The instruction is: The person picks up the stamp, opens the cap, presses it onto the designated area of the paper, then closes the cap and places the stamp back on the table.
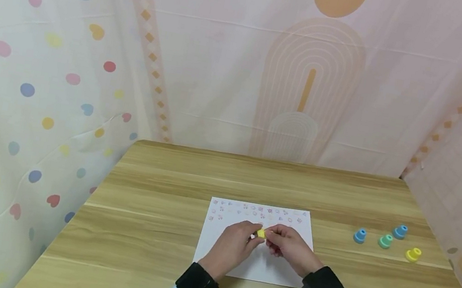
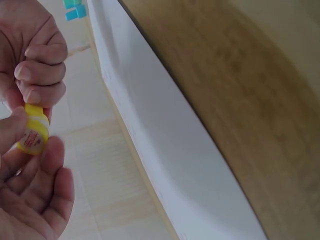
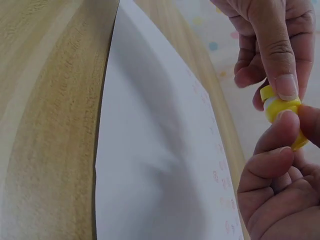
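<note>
Both hands meet over a white sheet of paper (image 1: 247, 264), whose upper part carries rows of small reddish and purple stamped marks. Between them is a small yellow stamp (image 1: 261, 233), with a whitish band and a round face printed in red visible in the left wrist view. The left hand (image 1: 234, 241) pinches the yellow stamp (image 2: 35, 132) between thumb and fingers, near its printed face. From the other side the right hand (image 1: 291, 248) pinches the other end, its remaining fingers curled. In the right wrist view, fingertips cover part of the yellow stamp (image 3: 274, 109).
To the right on the wooden table (image 1: 143, 231) stand a blue piece (image 1: 360, 236), a green piece (image 1: 385, 241), another blue piece (image 1: 400, 232) and a yellow piece (image 1: 413, 254), all knobbed with wide bases. Patterned curtains (image 1: 213, 85) border the table's back and sides.
</note>
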{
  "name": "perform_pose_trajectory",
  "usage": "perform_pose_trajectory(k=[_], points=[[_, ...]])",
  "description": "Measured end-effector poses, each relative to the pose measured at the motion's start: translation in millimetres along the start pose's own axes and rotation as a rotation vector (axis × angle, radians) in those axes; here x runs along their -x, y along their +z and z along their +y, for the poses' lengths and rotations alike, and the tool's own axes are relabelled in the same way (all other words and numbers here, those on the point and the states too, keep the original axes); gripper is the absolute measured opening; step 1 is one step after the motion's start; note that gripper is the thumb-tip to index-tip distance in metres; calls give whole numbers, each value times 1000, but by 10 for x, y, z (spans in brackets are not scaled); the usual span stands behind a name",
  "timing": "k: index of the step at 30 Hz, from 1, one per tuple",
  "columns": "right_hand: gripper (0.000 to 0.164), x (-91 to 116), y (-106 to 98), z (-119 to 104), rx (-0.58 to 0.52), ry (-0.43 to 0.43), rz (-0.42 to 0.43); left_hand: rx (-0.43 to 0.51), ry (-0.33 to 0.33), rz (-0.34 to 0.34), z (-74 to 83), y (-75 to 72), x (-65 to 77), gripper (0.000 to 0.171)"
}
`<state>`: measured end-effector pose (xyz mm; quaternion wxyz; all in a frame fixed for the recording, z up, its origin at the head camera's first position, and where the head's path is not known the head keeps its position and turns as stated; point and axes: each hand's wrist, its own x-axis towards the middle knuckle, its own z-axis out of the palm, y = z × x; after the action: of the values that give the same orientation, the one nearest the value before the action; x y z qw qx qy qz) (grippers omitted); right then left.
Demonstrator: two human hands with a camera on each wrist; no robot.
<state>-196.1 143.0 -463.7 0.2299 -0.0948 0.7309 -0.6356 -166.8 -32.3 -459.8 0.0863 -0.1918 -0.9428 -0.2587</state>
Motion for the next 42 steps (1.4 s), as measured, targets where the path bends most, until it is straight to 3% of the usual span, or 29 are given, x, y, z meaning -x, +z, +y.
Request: perform_pose_trajectory(k=[7, 15, 28, 42], points=[[24, 13, -16, -14, 15, -16, 63, -27, -12, 16, -10, -7, -9, 38], [22, -4, -120, 44, 52, 30, 117, -62, -39, -5, 0, -14, -1, 38], [29, 1, -398, 46, 149, 133, 240, -73, -4, 15, 1, 0, 6, 36], [40, -30, -864, 35, 511, 79, 350, -77, 14, 9, 24, -4, 1, 35]])
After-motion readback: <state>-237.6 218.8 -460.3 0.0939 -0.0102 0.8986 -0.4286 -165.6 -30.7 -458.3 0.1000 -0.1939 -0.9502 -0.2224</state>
